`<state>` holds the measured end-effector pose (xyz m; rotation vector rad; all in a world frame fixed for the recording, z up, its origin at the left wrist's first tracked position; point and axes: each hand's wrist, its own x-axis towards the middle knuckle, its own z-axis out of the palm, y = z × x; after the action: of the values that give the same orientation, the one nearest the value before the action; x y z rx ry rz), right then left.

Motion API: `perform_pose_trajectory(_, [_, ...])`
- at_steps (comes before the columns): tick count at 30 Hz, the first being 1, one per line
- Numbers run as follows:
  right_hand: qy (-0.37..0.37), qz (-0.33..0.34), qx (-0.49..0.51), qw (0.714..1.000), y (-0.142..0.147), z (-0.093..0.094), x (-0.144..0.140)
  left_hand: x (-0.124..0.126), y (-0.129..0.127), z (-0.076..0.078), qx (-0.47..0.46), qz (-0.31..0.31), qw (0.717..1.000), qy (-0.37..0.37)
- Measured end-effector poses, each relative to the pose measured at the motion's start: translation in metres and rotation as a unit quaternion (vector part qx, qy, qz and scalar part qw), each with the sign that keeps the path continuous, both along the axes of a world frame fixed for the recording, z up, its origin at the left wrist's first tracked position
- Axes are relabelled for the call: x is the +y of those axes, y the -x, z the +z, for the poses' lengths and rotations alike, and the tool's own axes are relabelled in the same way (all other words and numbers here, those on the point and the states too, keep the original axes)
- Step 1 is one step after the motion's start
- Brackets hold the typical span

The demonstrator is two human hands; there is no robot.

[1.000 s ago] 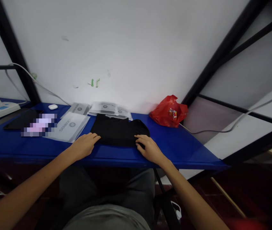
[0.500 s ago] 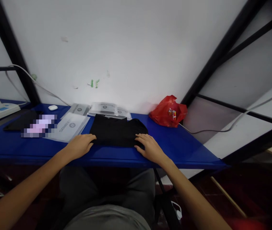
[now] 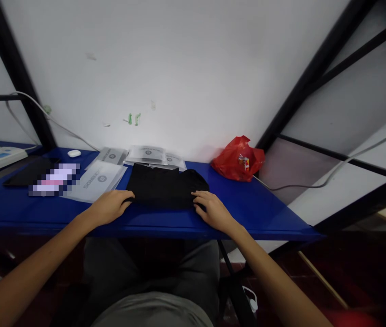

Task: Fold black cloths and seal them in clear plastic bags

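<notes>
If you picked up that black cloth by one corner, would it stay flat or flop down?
Probably flop. The cloth looks soft: folded in layers, with rounded, bunched edges, so its folds would likely fall open. It seems light, lying thin and flat on the table. On that smooth blue top it may slide easily where the left hand and right hand touch it.

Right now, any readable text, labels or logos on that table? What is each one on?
Nearest clear bag: one large grey word, seen upside down, too blurred to read.
Round logos on the bags by the wall: too small to read.
Label inside the red bag: unreadable.
Pixelated patch: nothing readable.
</notes>
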<state>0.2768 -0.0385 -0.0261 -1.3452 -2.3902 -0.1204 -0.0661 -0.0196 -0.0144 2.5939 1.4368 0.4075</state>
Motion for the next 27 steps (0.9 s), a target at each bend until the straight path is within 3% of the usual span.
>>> perform_pose_trajectory(5, [0.051, 0.009, 0.080, 0.995, -0.006, 0.007, -0.008, -0.003, 0.008, 0.005, -0.007, -0.041, 0.999, 0.034])
perform_pose_trajectory(10, [0.138, 0.014, 0.137, 0.981, -0.009, 0.030, -0.014, -0.007, 0.010, 0.029, -0.053, -0.064, 0.991, 0.108])
perform_pose_trajectory(15, [0.187, -0.002, 0.176, 0.966, -0.012, 0.044, 0.007, 0.008, 0.002, 0.046, -0.038, 0.022, 0.993, 0.110])
perform_pose_trajectory(18, [0.183, -0.035, 0.171, 0.968, -0.010, 0.039, 0.026, 0.025, -0.006, 0.042, -0.026, 0.094, 0.989, 0.115])
perform_pose_trajectory(21, [0.156, -0.083, 0.145, 0.974, -0.004, 0.028, 0.037, 0.037, -0.012, 0.033, 0.007, 0.121, 0.986, 0.116])
perform_pose_trajectory(27, [0.066, -0.134, 0.066, 0.987, 0.007, 0.008, 0.042, 0.039, -0.016, 0.014, 0.077, 0.187, 0.977, 0.066])
